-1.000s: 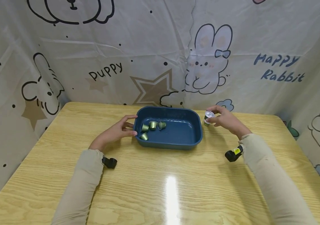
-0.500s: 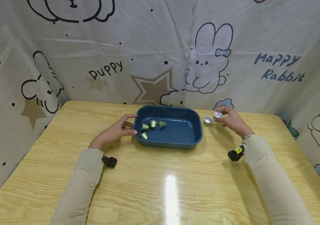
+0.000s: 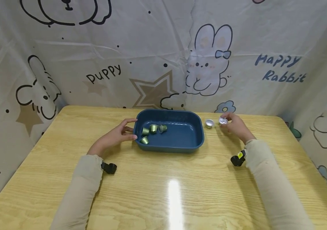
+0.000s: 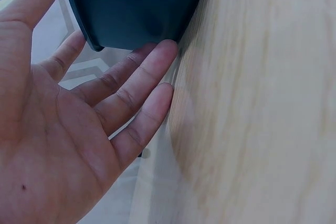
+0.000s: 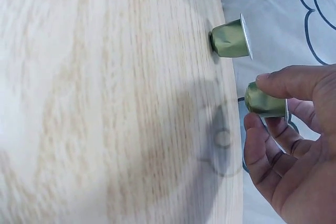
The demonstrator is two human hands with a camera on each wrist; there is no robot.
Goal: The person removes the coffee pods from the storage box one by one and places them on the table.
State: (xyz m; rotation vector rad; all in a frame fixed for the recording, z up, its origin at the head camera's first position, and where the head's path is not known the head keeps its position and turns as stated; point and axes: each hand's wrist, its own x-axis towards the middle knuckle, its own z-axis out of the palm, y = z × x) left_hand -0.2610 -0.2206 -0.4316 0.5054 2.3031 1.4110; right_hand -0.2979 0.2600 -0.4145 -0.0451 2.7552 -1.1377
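Now one tray point(image 3: 170, 149) holds four capsules point(image 3: 153, 128); left hand point(image 3: 114, 136) spread alongside, right hand point(image 3: 237, 127) pinching one of two outside.

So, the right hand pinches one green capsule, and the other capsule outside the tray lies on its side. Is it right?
Not on its side: the other capsule outside the tray stands upright on the table, foil lid up, as the right wrist view shows. The right hand does pinch one green capsule.

Wooden table point(image 3: 140, 185): blue tray point(image 3: 180, 134), upright green capsule point(image 3: 209, 124) nearby.
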